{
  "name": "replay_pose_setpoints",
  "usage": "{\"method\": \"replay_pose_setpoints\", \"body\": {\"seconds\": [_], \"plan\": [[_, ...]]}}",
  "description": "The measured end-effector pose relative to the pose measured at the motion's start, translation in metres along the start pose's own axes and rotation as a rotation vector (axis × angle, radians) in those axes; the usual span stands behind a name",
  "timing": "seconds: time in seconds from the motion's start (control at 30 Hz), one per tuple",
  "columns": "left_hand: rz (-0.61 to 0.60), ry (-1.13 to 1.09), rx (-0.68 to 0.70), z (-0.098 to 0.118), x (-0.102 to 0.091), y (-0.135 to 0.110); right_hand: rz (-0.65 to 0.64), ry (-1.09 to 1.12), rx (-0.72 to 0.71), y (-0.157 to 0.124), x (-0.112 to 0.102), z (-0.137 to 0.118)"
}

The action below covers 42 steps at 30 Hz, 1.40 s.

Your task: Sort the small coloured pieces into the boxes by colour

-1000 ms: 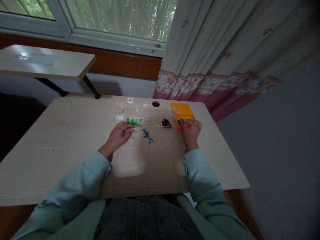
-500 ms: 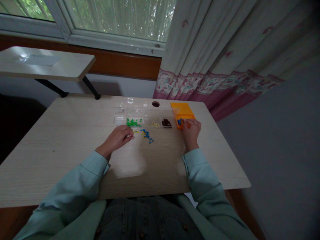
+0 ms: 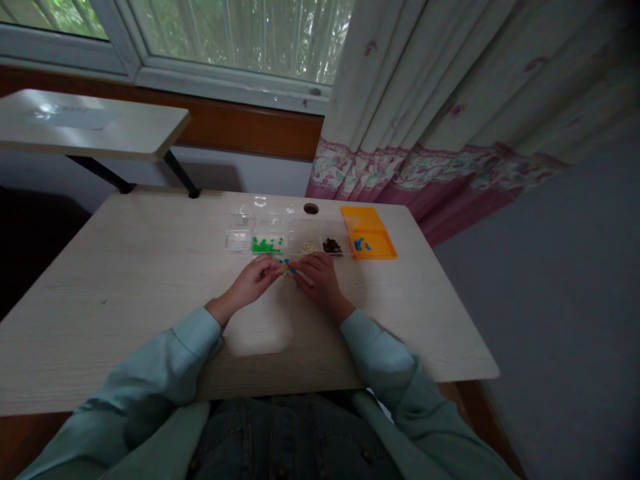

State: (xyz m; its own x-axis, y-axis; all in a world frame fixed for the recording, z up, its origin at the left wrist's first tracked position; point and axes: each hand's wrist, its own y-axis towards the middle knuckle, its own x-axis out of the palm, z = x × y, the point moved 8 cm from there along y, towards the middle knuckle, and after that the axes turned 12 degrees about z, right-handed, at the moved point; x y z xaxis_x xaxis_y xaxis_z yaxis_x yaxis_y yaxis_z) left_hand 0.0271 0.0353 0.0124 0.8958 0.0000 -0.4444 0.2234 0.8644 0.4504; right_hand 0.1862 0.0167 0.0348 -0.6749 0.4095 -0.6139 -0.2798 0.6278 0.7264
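Observation:
A small pile of blue and yellow pieces (image 3: 286,269) lies on the table between my two hands, partly hidden by them. My left hand (image 3: 254,279) is at the pile's left edge, thumb and fingers pinched together; what they hold, if anything, is too small to make out. From the other side, the fingertips of my right hand (image 3: 321,280) reach to the blue pieces, with its thumb a little apart from the fingers. Several blue pieces (image 3: 361,245) sit in the left part of an open orange box (image 3: 384,252).
Just beyond my hands stands a clear divided box (image 3: 240,241), with green pieces (image 3: 266,245), cream pieces (image 3: 308,247) and dark brown pieces (image 3: 332,247) in separate compartments. A round hole (image 3: 311,209) is near the table's back edge. A raised shelf (image 3: 95,127) is at back left, a curtain (image 3: 380,120) behind.
My right hand has left the orange box and moved left to the blue and yellow pile. Blue pieces now show in the box. My left hand has shifted slightly right.

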Motion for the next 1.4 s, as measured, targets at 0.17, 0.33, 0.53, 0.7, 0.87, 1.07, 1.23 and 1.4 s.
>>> {"method": "replay_pose_setpoints", "body": {"seconds": [0.17,0.33,0.53,0.7,0.87,1.07,1.23,1.4], "plan": [[0.015,-0.097,-0.057,0.002,0.002,0.002,0.011,0.038,0.015,-0.005,0.011,-0.010],[0.004,-0.099,-0.058,0.001,0.002,0.002,0.043,0.034,0.034,-0.004,0.011,-0.013],[-0.038,-0.071,-0.044,-0.001,0.006,0.000,0.001,0.049,0.049,-0.005,0.013,-0.011],[-0.047,-0.043,-0.035,-0.001,0.007,-0.001,-0.017,0.044,0.059,-0.006,0.014,-0.010],[-0.044,-0.032,-0.028,0.001,0.007,0.000,-0.007,0.036,0.064,-0.004,0.012,-0.012],[-0.052,0.010,0.019,0.001,0.007,-0.003,0.109,-0.126,0.152,0.005,-0.023,0.044],[-0.071,0.039,0.036,0.004,0.008,-0.003,0.246,-0.422,0.445,-0.007,-0.079,0.139],[-0.077,0.042,0.048,0.006,0.008,-0.002,0.305,-0.488,0.565,-0.025,-0.100,0.172]]}}
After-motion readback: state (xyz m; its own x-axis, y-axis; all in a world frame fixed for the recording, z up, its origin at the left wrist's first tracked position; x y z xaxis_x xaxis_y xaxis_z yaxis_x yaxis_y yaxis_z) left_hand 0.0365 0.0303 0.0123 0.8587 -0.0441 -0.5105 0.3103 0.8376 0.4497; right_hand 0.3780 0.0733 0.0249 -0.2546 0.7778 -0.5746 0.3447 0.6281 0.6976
